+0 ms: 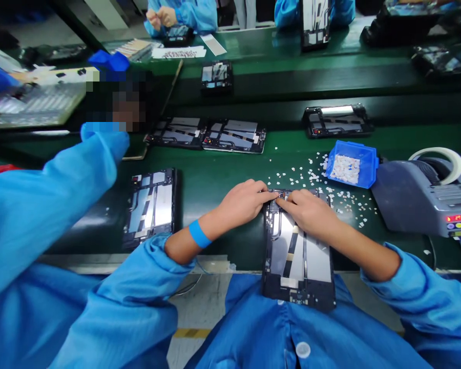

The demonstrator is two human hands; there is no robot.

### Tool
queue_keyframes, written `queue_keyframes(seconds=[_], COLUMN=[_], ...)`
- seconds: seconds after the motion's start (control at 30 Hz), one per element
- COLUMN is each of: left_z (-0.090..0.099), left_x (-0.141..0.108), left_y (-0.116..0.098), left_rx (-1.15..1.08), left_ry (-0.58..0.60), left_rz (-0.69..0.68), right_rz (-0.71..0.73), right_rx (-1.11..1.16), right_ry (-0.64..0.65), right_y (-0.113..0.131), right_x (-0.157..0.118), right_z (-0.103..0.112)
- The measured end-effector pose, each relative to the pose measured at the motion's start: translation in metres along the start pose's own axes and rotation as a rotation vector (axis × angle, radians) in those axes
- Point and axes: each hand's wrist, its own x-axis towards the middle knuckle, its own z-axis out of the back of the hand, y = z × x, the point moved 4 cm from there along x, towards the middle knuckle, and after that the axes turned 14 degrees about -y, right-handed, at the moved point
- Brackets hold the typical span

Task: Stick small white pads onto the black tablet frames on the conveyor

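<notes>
An opened tablet [315,253], its grey batteries and black ribbon cables bare, lies at the bench's front edge. Its lower end juts out over my lap. My left hand [249,201] is mostly closed, its index finger stretched onto the tablet's top edge. From the other side my right hand [311,211] meets it, thumb and index finger bent down onto the same corner of small parts. Any tiny piece beneath the fingertips is hidden. Loose white bits [311,174] lie scattered just beyond the tablet and to its right.
A blue bin [363,154] of white bits and a grey tape dispenser [407,197] stand at right. Another opened tablet [152,205] lies left; more [234,136] [338,120] lie farther back. A co-worker's sleeve [54,189] reaches in from the left. Other people work opposite.
</notes>
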Motion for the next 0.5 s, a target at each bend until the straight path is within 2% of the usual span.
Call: queue_keyframes(seconds=[0.1, 0.17, 0.2, 0.27, 0.33, 0.43, 0.5], left_z=[0.005, 0.010, 0.011, 0.013, 0.012, 0.010, 0.007], left_x=[0.003, 0.005, 0.005, 0.004, 0.000, -0.006, -0.007], left_y=[-0.005, -0.010, -0.013, -0.019, -0.023, -0.023, -0.016], left_rx=[0.054, 0.103, 0.123, 0.144, 0.137, 0.087, 0.036], left_ry=[0.018, 0.034, 0.042, 0.047, 0.038, -0.016, -0.067], left_rz=[-0.004, -0.015, -0.022, -0.033, -0.038, -0.048, -0.044], right_rz=[0.049, 0.044, 0.029, -0.073, -0.307, -0.837, -1.213], right_rx=[-0.036, 0.036, 0.100, 0.231, 0.294, 0.277, 0.302], right_ry=[0.054, 0.051, 0.018, -0.127, -0.331, -0.592, -0.795], right_y=[0.000, -0.003, -0.005, -0.011, -0.024, -0.049, -0.067], right_x=[0.008, 0.009, 0.006, -0.013, -0.050, -0.134, -0.194], right_z=[0.002, 0.009, 0.016, 0.040, 0.069, 0.108, 0.125])
